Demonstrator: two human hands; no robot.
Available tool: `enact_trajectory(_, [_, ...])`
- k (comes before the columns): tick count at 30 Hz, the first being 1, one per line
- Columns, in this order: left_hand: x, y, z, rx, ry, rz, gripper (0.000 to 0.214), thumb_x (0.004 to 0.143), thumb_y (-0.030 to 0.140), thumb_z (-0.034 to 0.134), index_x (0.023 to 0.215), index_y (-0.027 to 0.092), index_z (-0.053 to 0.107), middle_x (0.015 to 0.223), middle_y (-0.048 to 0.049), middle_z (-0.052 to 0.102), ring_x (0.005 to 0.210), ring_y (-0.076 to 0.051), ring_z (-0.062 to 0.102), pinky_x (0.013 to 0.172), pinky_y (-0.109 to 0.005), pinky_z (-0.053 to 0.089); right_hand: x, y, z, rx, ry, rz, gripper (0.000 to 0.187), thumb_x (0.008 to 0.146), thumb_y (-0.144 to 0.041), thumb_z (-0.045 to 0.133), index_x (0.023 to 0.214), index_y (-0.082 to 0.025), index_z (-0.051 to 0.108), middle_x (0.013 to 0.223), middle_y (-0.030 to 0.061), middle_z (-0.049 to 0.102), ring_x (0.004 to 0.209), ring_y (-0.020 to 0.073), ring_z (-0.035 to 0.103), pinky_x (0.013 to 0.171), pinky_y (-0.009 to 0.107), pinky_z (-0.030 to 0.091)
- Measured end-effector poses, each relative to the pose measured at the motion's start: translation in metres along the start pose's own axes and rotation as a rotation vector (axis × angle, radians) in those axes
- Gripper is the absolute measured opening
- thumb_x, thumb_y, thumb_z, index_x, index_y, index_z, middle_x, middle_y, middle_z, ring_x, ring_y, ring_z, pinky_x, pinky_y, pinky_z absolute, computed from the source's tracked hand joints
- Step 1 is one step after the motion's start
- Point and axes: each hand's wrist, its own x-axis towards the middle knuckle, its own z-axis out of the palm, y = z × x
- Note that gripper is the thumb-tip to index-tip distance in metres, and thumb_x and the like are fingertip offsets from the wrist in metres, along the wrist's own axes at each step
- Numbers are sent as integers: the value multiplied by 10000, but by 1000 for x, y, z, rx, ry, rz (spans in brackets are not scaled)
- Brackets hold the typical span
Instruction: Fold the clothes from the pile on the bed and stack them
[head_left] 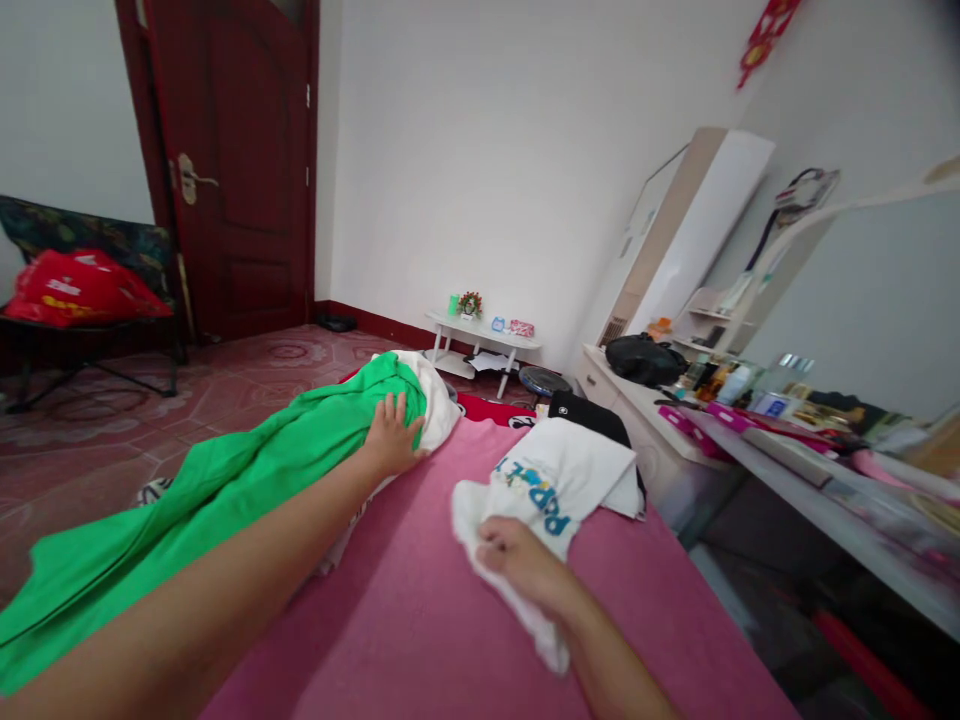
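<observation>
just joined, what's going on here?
A person is handling clothes over a pink-covered surface. The left hand lies with fingers spread on a long green garment. The right hand grips bunched white fabric beside a white garment with blue lettering; whether those are one piece is unclear. Black clothing shows just behind the lettered garment.

Bedroom scene: white walls, 1 dark-red door, patterned reddish floor, low white table, pale dresser.
</observation>
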Motion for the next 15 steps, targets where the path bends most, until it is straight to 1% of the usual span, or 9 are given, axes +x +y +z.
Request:
enact_trajectory(3, [-28, 12, -1, 6, 28, 130, 628, 813, 583, 492, 1292, 181, 555, 1503, -179, 260, 1390, -393, 141, 1103, -513, 66, -46, -77, 23, 226, -694, -333, 292, 743, -291, 630, 1025, -223, 663, 910, -22, 675, 808, 128, 615, 696, 168, 437])
enact_trajectory(4, [-39, 16, -2, -12, 15, 176, 591, 827, 579, 475, 1247, 180, 595, 1496, -168, 285, 1393, -370, 156, 1112, -498, 70, -56, -93, 22, 251, -730, -389, 320, 741, -295, 640, 1055, -238, 660, 936, -25, 674, 815, 121, 615, 703, 161, 438])
enact_trajectory(5, [-52, 19, -2, -36, 1, 225, 565, 839, 575, 460, 1208, 181, 625, 1488, -156, 308, 1397, -350, 162, 1120, -488, 71, -61, -101, 18, 268, -698, -413, 335, 749, -306, 643, 1078, -250, 654, 962, -24, 671, 822, 117, 616, 711, 162, 442])
enact_trajectory(6, [-66, 22, -2, -68, -12, 274, 554, 848, 572, 449, 1192, 179, 633, 1481, -147, 328, 1400, -336, 161, 1127, -482, 73, -61, -102, 14, 273, -560, -404, 324, 761, -303, 634, 1081, -255, 652, 986, -18, 668, 838, 120, 615, 727, 174, 449])
enact_trajectory(7, [-81, 25, -1, -111, -33, 317, 556, 855, 564, 442, 1212, 175, 617, 1475, -142, 342, 1402, -324, 161, 1131, -478, 89, -56, -95, 9, 256, -351, -371, 307, 772, -286, 620, 1076, -254, 651, 1010, -9, 662, 867, 128, 611, 756, 194, 455])
enact_trajectory(9, [-114, 30, -1, -235, -104, 370, 578, 870, 536, 436, 1315, 176, 520, 1479, -136, 336, 1402, -307, 173, 1129, -472, 156, -36, -63, 2, 174, 106, -276, 317, 785, -206, 571, 1093, -245, 635, 1100, 22, 635, 989, 159, 586, 870, 257, 442])
enact_trajectory(11, [-148, 34, -5, -398, -183, 374, 573, 896, 497, 408, 1389, 206, 419, 1501, -119, 296, 1391, -287, 222, 1113, -452, 237, -14, -18, 0, -4, 435, -173, 481, 740, -110, 547, 1204, -232, 575, 1252, 62, 556, 1154, 201, 501, 1016, 335, 350])
enact_trajectory(13, [-180, 37, -15, -543, -215, 353, 497, 918, 447, 377, 1367, 245, 443, 1477, -91, 352, 1349, -259, 325, 1096, -410, 293, 1, 23, -1, -89, 431, -81, 704, 675, -109, 606, 1350, -220, 438, 1350, 88, 476, 1124, 220, 515, 992, 350, 376])
enact_trajectory(15, [-206, 38, -31, -650, -239, 291, 430, 895, 428, 425, 1282, 270, 525, 1359, -71, 510, 1233, -243, 475, 1039, -358, 375, 6, 49, -2, -84, 297, -36, 894, 658, -148, 651, 1451, -251, 251, 1352, 82, 476, 911, 179, 591, 877, 321, 447])
